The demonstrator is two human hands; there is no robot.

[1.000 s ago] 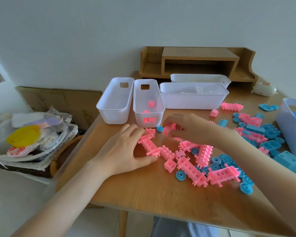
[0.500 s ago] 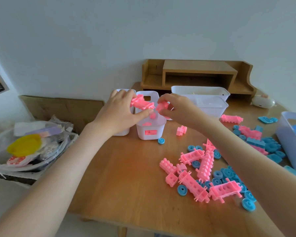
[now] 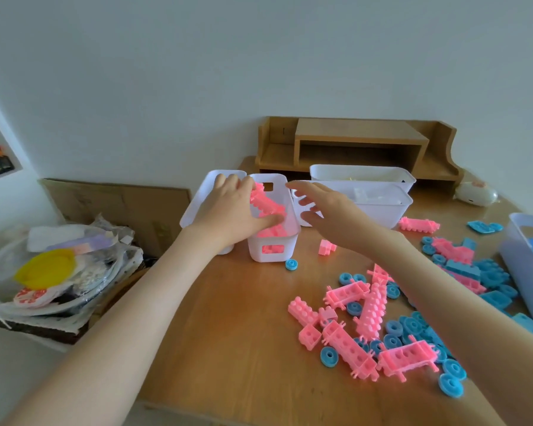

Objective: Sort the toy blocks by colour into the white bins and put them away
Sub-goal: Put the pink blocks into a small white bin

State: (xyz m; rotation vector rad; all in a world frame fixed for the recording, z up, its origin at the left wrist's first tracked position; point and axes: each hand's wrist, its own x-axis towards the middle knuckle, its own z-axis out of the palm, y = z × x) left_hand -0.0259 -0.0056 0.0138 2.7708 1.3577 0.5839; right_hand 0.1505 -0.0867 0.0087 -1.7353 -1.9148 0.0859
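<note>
No text, label, brand or number is legible.

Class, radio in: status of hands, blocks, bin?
Left hand grips pink blocks over narrow bin. Right hand open, empty. Blue wheel by bin, not obstructing.

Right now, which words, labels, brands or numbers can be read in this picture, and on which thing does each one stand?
None can be read.
Red-and-white round wrapper at the far left: red print, too blurred to read.
Brown cardboard sheet against the wall: faint marks, illegible.
White plastic bins and pink toy blocks: no print visible.
</note>
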